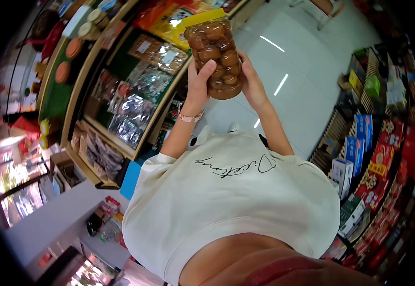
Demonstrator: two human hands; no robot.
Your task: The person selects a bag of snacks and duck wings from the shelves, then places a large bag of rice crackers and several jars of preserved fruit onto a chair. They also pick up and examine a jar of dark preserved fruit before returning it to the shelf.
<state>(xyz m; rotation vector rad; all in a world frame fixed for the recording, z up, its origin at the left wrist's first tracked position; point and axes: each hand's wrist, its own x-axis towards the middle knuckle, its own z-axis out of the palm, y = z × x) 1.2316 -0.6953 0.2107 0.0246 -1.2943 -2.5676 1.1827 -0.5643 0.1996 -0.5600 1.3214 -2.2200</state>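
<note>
A clear jar (pixel 217 57) full of round brown pieces in liquid, topped by a yellow lid, is held up in front of me between both hands. My left hand (pixel 199 83) wraps its left side, the thumb lying across the front of the jar. On the opposite side my right hand (pixel 252 81) presses against the lower wall, its fingers mostly hidden behind the jar. The jar leans slightly, lid toward the upper left. A pink band (pixel 190 117) circles my left wrist.
To the left stands a wooden display shelf (pixel 143 133) holding clear-wrapped packets (pixel 138 102) and bagged goods (pixel 98 152). Racks on the right carry blue boxes (pixel 355 155) and red packages (pixel 376 183). Pale floor tiles (pixel 283 102) run between them, and a chair (pixel 329 8) stands farther off.
</note>
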